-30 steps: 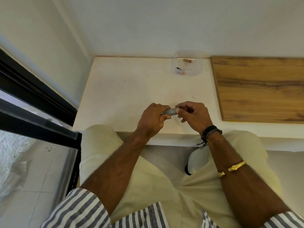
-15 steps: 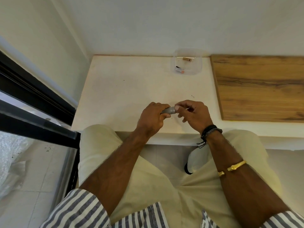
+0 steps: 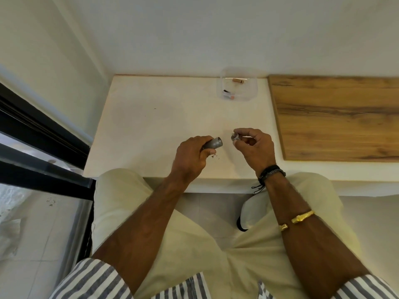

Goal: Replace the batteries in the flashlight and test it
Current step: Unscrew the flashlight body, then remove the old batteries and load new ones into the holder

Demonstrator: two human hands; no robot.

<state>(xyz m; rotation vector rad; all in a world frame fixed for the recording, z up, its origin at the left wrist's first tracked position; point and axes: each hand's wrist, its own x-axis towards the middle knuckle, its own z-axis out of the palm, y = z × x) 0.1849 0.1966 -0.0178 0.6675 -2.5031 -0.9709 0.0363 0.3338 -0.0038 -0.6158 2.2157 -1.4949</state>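
My left hand (image 3: 192, 156) grips a small grey metal flashlight body (image 3: 213, 143), its open end pointing right. My right hand (image 3: 255, 147) pinches the flashlight's detached round cap (image 3: 235, 137) between thumb and fingertips, a short gap to the right of the body. Both hands hover just above the white table (image 3: 151, 126). At the table's far edge stands a clear plastic container (image 3: 250, 91) with a copper-coloured battery (image 3: 237, 81) and another small battery (image 3: 229, 94) inside. Most of the flashlight body is hidden in my left fist.
A wooden board (image 3: 336, 117) covers the table's right part. Dark specks (image 3: 216, 156) lie on the table under the flashlight. A wall runs behind the table and a black window frame (image 3: 32, 137) stands to the left. My knees sit under the near edge.
The two hands were together on the flashlight; now they have drawn apart, with the cap off in my right hand and the body left in my left hand.
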